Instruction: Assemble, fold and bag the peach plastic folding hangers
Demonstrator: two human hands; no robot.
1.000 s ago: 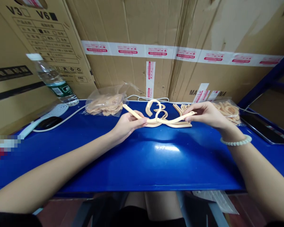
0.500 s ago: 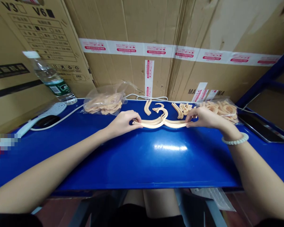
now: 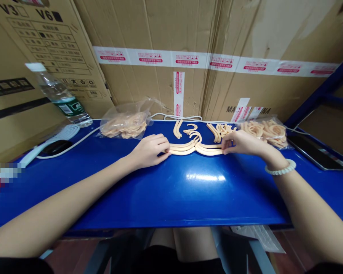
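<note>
Beige hanger-shaped pieces (image 3: pixel 183 153), curved arms with hooks at the middle, lie one behind another on the blue table (image 3: pixel 171 190). My left hand (image 3: pixel 156 149) has its fingers closed on their left end. At the right end, my right hand (image 3: pixel 231 143) pinches the tips of the same pieces. Behind them are two loose curved strips (image 3: pixel 177 129), some small hook pieces (image 3: pixel 192 126), and a pile of beige parts (image 3: pixel 223 130) just beyond my right hand.
A clear bag of beige parts (image 3: pixel 125 123) lies back left, another bag (image 3: pixel 264 131) back right. A water bottle (image 3: pixel 64 101), a black mouse (image 3: pixel 57 146) and a dark phone-like device (image 3: pixel 317 152) are at the sides. Cardboard boxes (image 3: pixel 160 30) stand behind.
The hanger pieces now lie further apart from each other, with their hooks fanned out. My right hand has shifted slightly left, and my left fingers are wrapped more over the left end.
</note>
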